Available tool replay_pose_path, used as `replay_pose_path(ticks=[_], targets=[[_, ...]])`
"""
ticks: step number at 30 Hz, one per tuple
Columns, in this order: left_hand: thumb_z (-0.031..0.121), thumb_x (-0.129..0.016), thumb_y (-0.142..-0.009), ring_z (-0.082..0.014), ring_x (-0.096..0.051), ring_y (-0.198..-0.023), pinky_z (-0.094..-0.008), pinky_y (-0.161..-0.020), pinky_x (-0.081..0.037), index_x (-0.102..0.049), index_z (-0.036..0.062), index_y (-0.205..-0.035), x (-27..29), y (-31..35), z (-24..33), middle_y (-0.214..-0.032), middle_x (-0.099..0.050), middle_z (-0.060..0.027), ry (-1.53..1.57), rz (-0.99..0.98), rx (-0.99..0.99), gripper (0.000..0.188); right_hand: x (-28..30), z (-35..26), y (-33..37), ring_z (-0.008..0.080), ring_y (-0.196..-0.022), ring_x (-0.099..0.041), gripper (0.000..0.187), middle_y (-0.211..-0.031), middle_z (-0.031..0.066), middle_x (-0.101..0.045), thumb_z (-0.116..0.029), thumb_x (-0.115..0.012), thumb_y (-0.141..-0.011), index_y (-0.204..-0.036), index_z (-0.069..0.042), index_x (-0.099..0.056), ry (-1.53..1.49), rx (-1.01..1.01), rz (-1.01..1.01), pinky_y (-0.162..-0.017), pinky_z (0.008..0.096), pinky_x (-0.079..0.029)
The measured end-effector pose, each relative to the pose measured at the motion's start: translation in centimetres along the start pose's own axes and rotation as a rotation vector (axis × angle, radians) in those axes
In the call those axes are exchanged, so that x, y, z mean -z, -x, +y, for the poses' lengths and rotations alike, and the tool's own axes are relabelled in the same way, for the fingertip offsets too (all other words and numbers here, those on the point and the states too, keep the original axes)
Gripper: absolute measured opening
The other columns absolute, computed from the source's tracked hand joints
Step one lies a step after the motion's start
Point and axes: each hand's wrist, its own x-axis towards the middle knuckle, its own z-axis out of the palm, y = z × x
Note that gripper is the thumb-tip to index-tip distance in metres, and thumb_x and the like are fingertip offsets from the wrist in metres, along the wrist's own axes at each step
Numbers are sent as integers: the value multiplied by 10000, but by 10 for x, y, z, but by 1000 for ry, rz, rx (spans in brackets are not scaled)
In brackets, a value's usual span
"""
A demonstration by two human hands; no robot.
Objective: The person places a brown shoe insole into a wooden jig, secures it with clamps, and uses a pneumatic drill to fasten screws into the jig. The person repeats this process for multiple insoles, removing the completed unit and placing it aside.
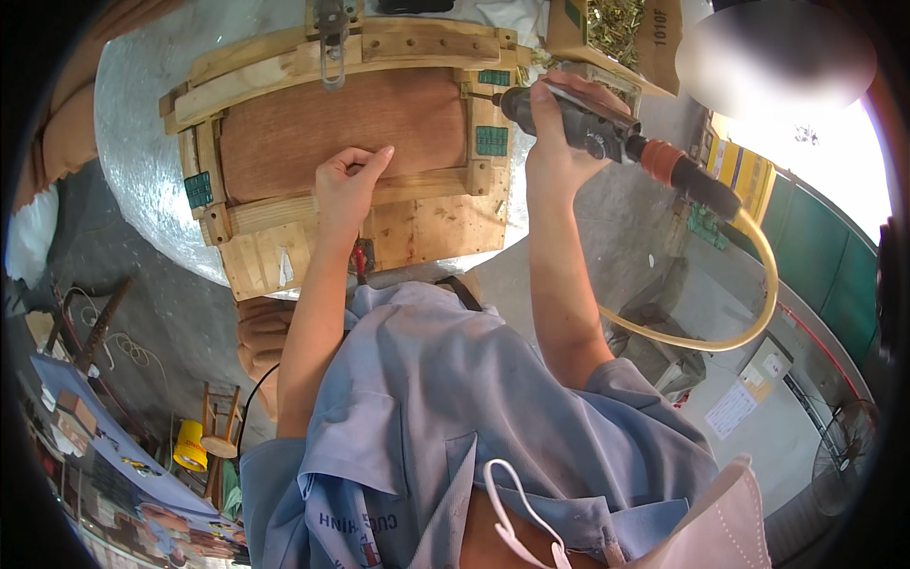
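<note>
My right hand (559, 133) is wrapped round a black air drill (592, 128) with an orange-brown collar and a yellowish hose (773, 275). Its thin bit points left and meets the right end of a wooden frame (341, 57), near a green patch (493, 78); whether the bit touches the wood is hard to tell. Inside the frame lies a reddish-brown wooden panel (341, 123). My left hand (349, 185) hovers over the panel's lower edge, fingers curled and thumb closed toward them; anything between them is too small to see.
A metal latch (332, 43) sits at the frame's top. Beneath is a round support wrapped in clear plastic (142, 161). At the upper right stands a cardboard box (654, 47) of metal-coloured pieces. A red-handled tool (359, 258) lies near my body. A wooden stool (220, 441) stands lower left.
</note>
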Motion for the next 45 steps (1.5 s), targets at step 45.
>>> replay_pose_path(ticks=[45], targets=[[388, -576, -1112, -208, -698, -699, -295, -564, -541, -701, 24, -1280, 47, 33, -6, -916, -786, -99, 1193, -575, 283, 420, 54, -108, 72, 262, -1041, -698, 408, -1108, 141, -705, 61, -760, -883, -1212, -53, -547, -373, -128, 97, -952, 455, -584]])
